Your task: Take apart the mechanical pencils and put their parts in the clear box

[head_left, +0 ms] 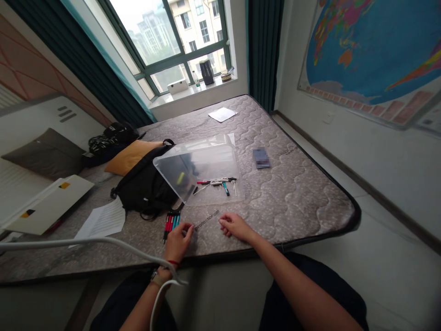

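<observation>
My left hand (177,241) rests on the grey quilted mattress (285,197) near its front edge, fingers loosely curled and holding nothing. Just beyond it lies a small bundle of red and teal pens (171,224). My right hand (234,226) lies a little further right, also empty, beside a printed "protector" label on the mattress cover. A clear plastic sheet (220,195) lies ahead of both hands, with several pens and slim tools (216,185) on it. A transparent plastic cover (195,165) is propped up behind them.
A black backpack (144,184) lies left of the plastic, near loose printed papers (103,220) and a yellow cushion (129,156). A white cable (93,240) crosses in front of my left wrist. A blurred card (261,158) and white paper (222,114) lie on the mattress.
</observation>
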Tool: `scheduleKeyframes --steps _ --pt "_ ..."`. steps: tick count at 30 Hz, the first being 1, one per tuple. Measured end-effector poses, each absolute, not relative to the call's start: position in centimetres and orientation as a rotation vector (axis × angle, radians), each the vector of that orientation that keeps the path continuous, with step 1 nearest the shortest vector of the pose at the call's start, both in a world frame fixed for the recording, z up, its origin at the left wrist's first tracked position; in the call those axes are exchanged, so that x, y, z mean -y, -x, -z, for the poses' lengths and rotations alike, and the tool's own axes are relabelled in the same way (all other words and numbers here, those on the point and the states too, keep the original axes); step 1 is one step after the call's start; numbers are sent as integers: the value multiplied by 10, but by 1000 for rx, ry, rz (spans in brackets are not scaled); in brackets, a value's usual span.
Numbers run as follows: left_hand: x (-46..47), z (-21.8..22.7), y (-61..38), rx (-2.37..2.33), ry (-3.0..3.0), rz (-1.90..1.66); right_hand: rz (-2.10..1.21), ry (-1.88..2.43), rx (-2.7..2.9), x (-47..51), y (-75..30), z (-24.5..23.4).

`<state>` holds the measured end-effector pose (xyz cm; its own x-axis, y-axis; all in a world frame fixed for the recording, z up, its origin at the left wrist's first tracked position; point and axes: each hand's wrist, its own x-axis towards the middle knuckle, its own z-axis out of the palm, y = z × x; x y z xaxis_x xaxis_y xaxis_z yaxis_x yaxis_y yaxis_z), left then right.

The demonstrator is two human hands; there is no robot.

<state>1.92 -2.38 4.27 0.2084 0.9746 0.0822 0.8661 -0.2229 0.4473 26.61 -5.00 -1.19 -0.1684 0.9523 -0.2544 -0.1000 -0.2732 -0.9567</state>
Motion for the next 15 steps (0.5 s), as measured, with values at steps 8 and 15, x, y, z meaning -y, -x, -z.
scheduleKeyframes --steps 8,15 --pt "9 -61 33 -2092 -2203 -17 -1555 1260 1136 55 -268 15" --pt "-12 -57 13 -2158 -2158 244 -1485 1333 1182 61 -266 10"
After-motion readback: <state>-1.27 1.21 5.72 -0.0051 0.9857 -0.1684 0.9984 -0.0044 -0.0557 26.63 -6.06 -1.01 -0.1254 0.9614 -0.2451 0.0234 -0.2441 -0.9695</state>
